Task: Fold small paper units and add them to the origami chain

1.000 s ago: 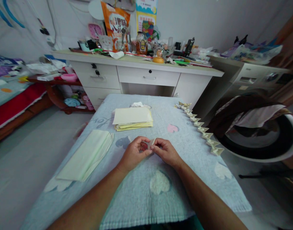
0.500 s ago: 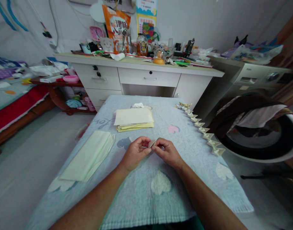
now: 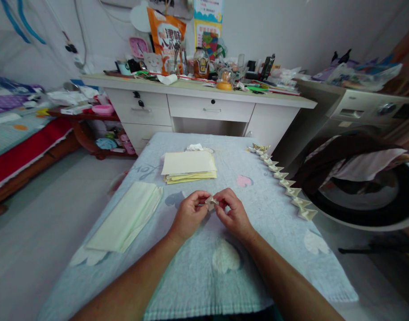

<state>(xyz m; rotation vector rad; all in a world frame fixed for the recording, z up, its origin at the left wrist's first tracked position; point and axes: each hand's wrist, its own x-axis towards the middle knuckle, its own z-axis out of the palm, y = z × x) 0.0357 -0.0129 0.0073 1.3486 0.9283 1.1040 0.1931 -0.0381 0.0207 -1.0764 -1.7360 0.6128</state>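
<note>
Between my two hands, above the middle of the cloth-covered table [image 3: 198, 276], is a small folded piece of cream paper [image 3: 211, 203]. My left hand [image 3: 192, 212] pinches its left side between thumb and fingers. On its other side, my right hand [image 3: 234, 211] grips it with thumb and forefinger. The paper's top looks spread into small points; its lower part is partly hidden by my fingers. Beyond my hands lies a stack of cream and yellow paper sheets [image 3: 189, 163]. Pale green folded sheets [image 3: 126, 217] rest to the left.
A row of folded paper pieces [image 3: 286, 183] runs along the table's right edge. Crumpled white tissue [image 3: 194, 147] lies behind the stack. A white desk [image 3: 211, 107] crowded with jars and bags stands at the back, and a washing machine [image 3: 358, 102] with its door open on the right.
The folded paper has gone from a flat triangle to a more opened shape with points on top. My fingers have shifted slightly around it, and the view has moved a little.
</note>
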